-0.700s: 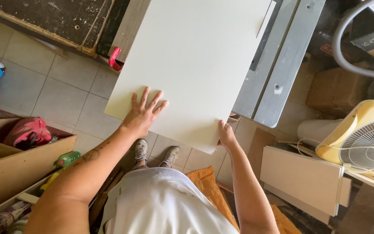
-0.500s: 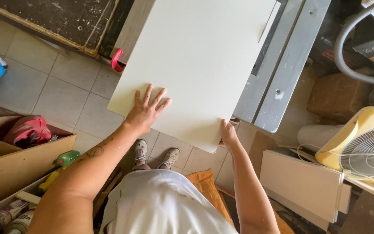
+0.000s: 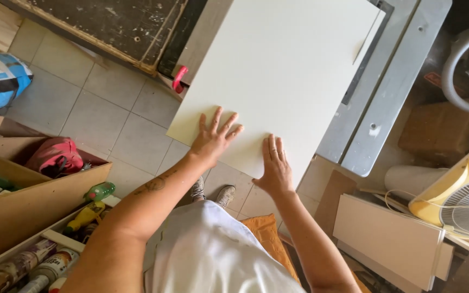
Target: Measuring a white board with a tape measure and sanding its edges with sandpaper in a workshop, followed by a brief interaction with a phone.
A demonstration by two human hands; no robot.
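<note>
Both hands lay flat and open on the near end of a large pale board (image 3: 283, 76), neither one gripping it. The left hand (image 3: 213, 140) pressed down with fingers spread near the board's near left corner; the right hand (image 3: 275, 165) rested palm-down just at the near edge, fingers together and pointing away from the person. The board sat on a grey metal saw table (image 3: 386, 108), its near end overhanging the tiled floor (image 3: 104, 108), and its long axis ran away from the hands toward the far right. Both hands were about equally near. A red clamp handle (image 3: 178, 79) showed by the board's left edge. A yellow fan (image 3: 465, 195) stood to the right, a wooden crate (image 3: 33, 201) to the left.
</note>
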